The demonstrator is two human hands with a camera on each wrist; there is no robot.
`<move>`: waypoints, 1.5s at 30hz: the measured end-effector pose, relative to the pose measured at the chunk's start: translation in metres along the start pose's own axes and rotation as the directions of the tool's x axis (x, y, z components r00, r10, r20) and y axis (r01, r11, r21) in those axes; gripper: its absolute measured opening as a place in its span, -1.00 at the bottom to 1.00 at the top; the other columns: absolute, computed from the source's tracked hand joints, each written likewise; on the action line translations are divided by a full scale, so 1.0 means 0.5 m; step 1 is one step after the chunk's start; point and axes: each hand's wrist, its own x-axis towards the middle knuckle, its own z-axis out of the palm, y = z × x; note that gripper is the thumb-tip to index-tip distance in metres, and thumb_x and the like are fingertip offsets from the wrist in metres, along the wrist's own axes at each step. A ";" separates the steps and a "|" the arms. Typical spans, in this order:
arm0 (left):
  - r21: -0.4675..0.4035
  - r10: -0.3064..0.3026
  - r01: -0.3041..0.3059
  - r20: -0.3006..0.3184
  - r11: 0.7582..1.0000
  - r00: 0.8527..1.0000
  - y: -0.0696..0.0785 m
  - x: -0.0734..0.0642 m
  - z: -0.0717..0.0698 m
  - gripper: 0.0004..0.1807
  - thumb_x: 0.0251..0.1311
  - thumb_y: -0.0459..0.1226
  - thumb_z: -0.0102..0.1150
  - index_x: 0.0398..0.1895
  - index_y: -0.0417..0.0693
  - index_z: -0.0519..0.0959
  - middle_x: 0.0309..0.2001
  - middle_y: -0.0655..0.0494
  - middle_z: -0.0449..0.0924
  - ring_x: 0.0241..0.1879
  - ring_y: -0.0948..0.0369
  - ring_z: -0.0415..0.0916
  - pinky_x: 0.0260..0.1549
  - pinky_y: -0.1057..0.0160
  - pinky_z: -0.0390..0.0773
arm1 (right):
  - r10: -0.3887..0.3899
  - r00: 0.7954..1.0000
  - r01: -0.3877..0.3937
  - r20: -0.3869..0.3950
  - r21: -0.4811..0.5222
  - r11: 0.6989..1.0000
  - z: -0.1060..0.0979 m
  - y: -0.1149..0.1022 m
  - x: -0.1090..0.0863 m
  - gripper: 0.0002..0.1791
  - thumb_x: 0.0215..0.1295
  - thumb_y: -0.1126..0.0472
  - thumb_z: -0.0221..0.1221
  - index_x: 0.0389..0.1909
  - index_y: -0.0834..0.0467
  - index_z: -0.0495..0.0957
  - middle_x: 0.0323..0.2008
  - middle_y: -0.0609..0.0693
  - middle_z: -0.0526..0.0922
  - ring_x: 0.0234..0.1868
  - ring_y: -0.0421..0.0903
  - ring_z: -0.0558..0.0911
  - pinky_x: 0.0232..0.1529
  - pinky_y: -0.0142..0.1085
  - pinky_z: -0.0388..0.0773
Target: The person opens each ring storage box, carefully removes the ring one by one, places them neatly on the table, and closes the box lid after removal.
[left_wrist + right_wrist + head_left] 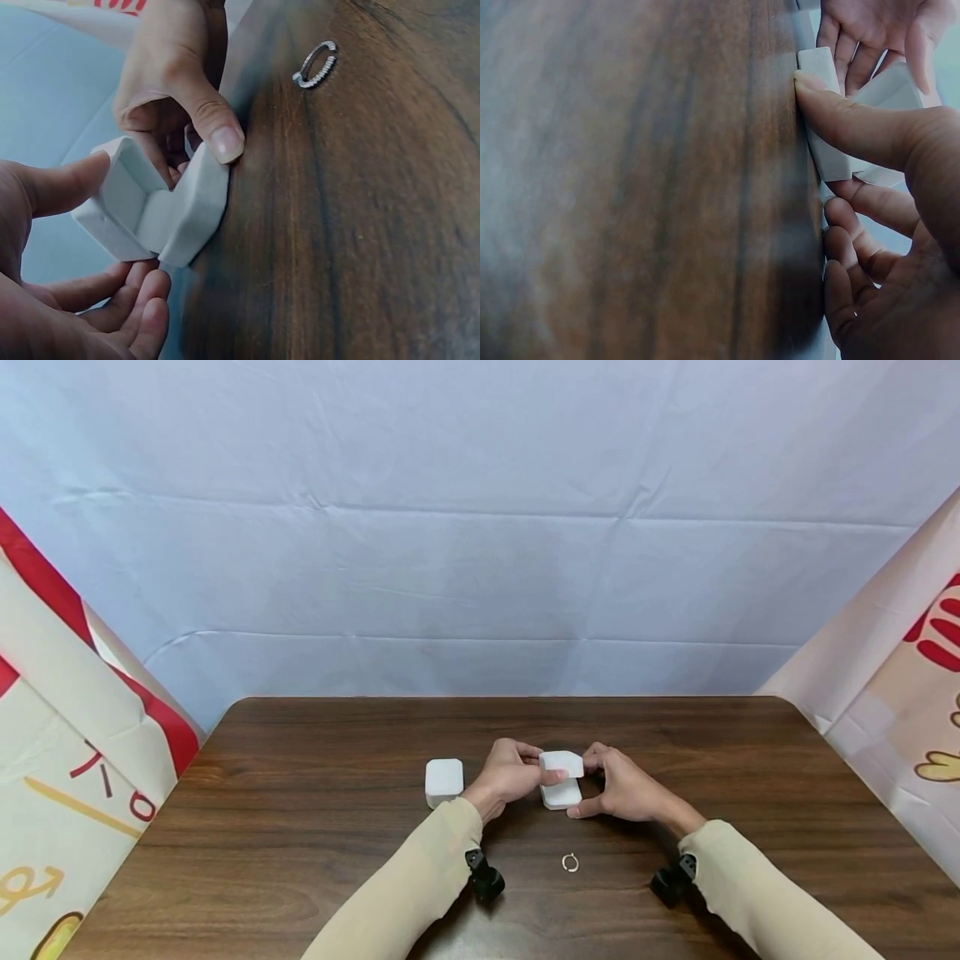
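Note:
A white ring box [561, 795] sits on the table with its lid raised, its pale inside showing in the left wrist view. My left hand [510, 772] grips the lid [112, 217], thumb at its edge and fingers behind. From the other side, my right hand [628, 787] holds the lower half [829, 150] between thumb and fingers, the thumb at its front edge. A ring [571, 862] set with small stones lies on the wood, nearer to me than the box. In the left wrist view the ring [316, 66] is apart from both hands.
Left of my left hand stands a second white box [444, 777], closed. The dark wooden table [315, 843] ends at a pale cloth backdrop [465, 568]. Printed cloths hang at both sides. Black wrist cameras [486, 877] sit on both forearms.

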 end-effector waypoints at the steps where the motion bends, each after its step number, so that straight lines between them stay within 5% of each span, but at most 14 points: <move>1: -0.003 0.005 -0.005 0.003 1.000 1.000 -0.001 0.000 0.000 -0.54 0.08 -0.29 0.55 0.01 -0.33 0.63 -0.21 0.00 0.64 -0.24 0.19 0.59 -0.19 0.25 0.60 | 0.000 1.000 0.000 0.001 -0.001 1.000 0.000 0.000 0.000 -0.59 -0.08 0.07 0.62 -0.19 0.03 0.73 -0.22 -0.01 0.50 -0.18 -0.03 0.42 -0.14 -0.22 0.34; 17: 0.064 0.137 -0.136 -0.012 0.989 0.991 -0.015 -0.012 0.000 -0.56 -0.10 -0.41 0.61 -0.09 -0.30 0.66 -0.27 0.03 0.62 -0.26 0.17 0.54 -0.27 0.27 0.57 | -0.011 1.000 0.011 0.005 0.004 1.000 -0.003 -0.005 -0.001 -0.46 -0.05 0.05 0.61 0.00 0.10 0.72 -0.16 -0.05 0.53 -0.11 -0.05 0.47 -0.03 -0.10 0.39; 30: 0.330 0.263 -0.241 -0.024 0.913 0.964 -0.019 -0.018 0.006 -0.48 -0.24 -0.33 0.69 -0.12 -0.20 0.68 -0.25 0.14 0.64 -0.17 0.13 0.56 -0.16 0.25 0.55 | -0.009 1.000 0.009 -0.002 -0.001 1.000 -0.001 -0.001 -0.002 -0.38 -0.04 0.05 0.61 0.07 0.16 0.70 -0.18 -0.06 0.53 -0.16 -0.05 0.46 -0.12 -0.19 0.38; 45: 0.342 0.251 -0.227 -0.028 0.912 0.968 -0.022 -0.019 0.008 -0.42 -0.28 -0.35 0.71 -0.08 -0.19 0.67 -0.22 0.12 0.64 -0.15 0.11 0.56 -0.13 0.24 0.55 | -0.010 1.000 0.010 0.005 0.002 1.000 -0.001 -0.001 -0.004 -0.36 -0.03 0.04 0.60 0.09 0.19 0.68 -0.17 -0.04 0.52 -0.16 -0.06 0.45 -0.10 -0.19 0.38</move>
